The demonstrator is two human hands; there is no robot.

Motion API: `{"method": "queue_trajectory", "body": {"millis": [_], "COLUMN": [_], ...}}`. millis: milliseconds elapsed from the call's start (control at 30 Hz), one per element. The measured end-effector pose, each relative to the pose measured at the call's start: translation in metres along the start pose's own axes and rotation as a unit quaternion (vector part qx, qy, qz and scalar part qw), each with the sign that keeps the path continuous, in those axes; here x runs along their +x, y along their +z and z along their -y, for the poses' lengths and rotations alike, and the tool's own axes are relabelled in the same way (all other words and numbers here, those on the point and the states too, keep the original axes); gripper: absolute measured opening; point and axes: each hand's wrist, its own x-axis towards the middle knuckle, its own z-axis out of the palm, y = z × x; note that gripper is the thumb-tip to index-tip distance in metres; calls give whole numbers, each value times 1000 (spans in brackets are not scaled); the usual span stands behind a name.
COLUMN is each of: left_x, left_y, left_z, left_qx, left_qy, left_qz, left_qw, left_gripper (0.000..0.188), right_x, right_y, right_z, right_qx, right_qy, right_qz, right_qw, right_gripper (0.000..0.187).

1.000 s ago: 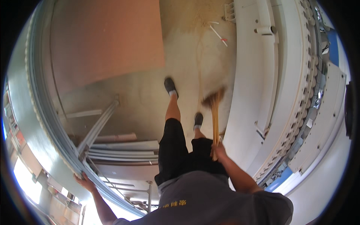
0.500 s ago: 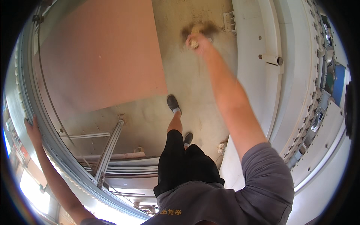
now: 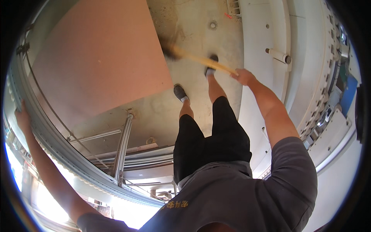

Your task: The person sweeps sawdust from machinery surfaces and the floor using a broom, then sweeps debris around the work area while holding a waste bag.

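My right hand (image 3: 243,76) is closed round the end of a pale wooden handle, out in front of me to the right. The handle belongs to a brush or hand broom (image 3: 208,62), slanting away to the left above my right shoe. Its dark head is smeared by motion and lies beside the edge of a large pinkish-brown sheet (image 3: 104,58). Far to the left, my left hand (image 3: 23,119) grips the curved-looking metal rail (image 3: 42,129) of a long frame; part of its fingers is hard to make out.
Stained concrete floor (image 3: 201,92) runs between the sheet and a pale machine housing (image 3: 261,58) with a protruding rod (image 3: 279,56) on the right. An upright metal post (image 3: 123,149) and stacked long panels (image 3: 148,159) stand at the lower left. A small red scrap (image 3: 228,16) lies on the floor ahead.
My right hand has come back nearer and to the right, with the brush now swung leftward toward the sheet. My right foot has stepped forward. The left hand has slid forward along the rail.
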Motion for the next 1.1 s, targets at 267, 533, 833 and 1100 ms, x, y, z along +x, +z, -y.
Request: {"method": "queue_trajectory", "body": {"millis": [267, 533, 833, 1100], "left_x": [38, 22, 1, -7], "left_y": [-26, -81, -64, -74], "left_z": [-44, -84, -102, -122], "left_qx": [-34, 105, 26, -31], "left_qy": [21, -165, -138, -137], "left_qz": [26, 8, -26, -24], "left_qw": [999, 981, 990, 990], "left_gripper": [94, 93, 72, 59], "right_x": [119, 176, 303, 300], "right_y": [14, -124, -315, -565], "right_z": [-6, 3, 172, 238], "right_qx": [-82, -182, -353, -282], "right_qy": [-58, -158, -179, -73], "right_qz": [160, 168, 11, -198], "right_qw": [982, 956, 918, 936], "right_gripper": [53, 46, 39, 43]}}
